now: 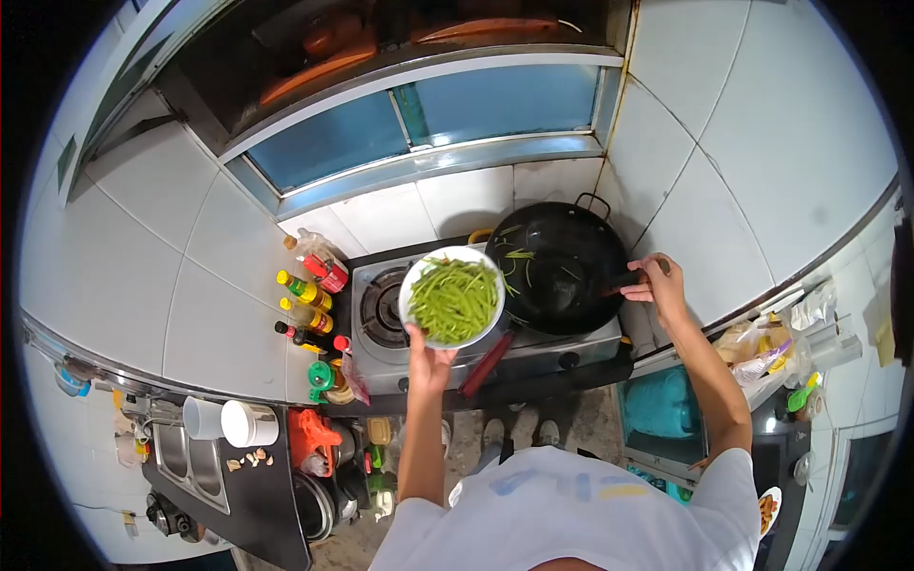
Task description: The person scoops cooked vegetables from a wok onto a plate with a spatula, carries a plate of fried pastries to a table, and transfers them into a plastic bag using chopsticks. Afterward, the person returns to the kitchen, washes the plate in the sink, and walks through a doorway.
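Observation:
My left hand [430,362] grips a white bowl [407,282] from its near edge, the thumb over the rim. Cut green beans [453,301] fill the bowl, which is held above the stove beside a black wok [562,249]. A few green pieces [520,254] lie in the wok's left side. My right hand [659,288] is closed around the dark handle of a utensil [625,280] at the wok's right edge; its head is hard to make out inside the dark pan. The wok's red handle [486,364] points toward me.
Left of the gas stove [526,358] stand several sauce bottles [309,317] and a green-lidded jar [322,379]. An uncovered burner [383,306] is partly behind the bowl. Tiled walls [700,205] close in the right side. A sink [193,463] and white tub [249,423] are lower left.

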`<state>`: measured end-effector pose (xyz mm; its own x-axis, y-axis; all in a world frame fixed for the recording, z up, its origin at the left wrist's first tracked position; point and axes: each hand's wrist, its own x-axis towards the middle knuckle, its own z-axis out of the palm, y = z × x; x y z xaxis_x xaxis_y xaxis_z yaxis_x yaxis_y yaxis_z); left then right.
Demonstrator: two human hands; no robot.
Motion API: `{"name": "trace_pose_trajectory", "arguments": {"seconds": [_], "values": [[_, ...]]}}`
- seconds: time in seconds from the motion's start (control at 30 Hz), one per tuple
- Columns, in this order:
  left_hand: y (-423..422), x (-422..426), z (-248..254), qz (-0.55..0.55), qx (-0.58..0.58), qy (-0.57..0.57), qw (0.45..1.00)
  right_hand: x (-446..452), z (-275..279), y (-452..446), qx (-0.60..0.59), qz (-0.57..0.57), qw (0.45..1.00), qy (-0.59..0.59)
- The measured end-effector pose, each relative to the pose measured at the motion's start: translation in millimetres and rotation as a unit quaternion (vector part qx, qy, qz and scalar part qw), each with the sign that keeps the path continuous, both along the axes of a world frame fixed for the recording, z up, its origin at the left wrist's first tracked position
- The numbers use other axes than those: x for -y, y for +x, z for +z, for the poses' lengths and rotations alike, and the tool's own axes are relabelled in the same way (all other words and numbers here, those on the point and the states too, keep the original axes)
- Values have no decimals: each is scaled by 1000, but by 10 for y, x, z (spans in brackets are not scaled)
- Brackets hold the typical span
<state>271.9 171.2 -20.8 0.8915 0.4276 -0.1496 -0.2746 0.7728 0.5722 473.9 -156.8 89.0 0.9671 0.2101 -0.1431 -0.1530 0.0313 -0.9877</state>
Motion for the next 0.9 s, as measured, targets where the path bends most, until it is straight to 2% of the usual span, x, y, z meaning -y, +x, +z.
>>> {"name": "trace_pose_trajectory", "arguments": {"seconds": [0.17,0.27,0.37,0.4,0.57,0.73,0.83,0.9], "values": [[-368,-184,-183,54,-45,-9,997,-325,-178,29,-55,-43,995,74],[-394,-171,-239,61,-53,-6,997,-674,-451,0,-31,-75,985,152],[-431,-144,-245,63,-55,-14,996,-570,-383,191,24,-20,995,90],[-432,-128,-245,63,-55,-20,996,-530,-180,181,15,-22,999,45],[-455,-62,-254,56,-48,-12,997,-521,-282,200,51,-60,986,149],[-500,-41,-264,48,-50,-5,998,-652,-707,174,44,-102,960,259],[-545,-29,-287,44,-44,0,998,-610,-847,142,38,-84,965,245],[-551,-37,-320,40,-39,-2,998,-483,-791,170,33,-51,983,171]]}}
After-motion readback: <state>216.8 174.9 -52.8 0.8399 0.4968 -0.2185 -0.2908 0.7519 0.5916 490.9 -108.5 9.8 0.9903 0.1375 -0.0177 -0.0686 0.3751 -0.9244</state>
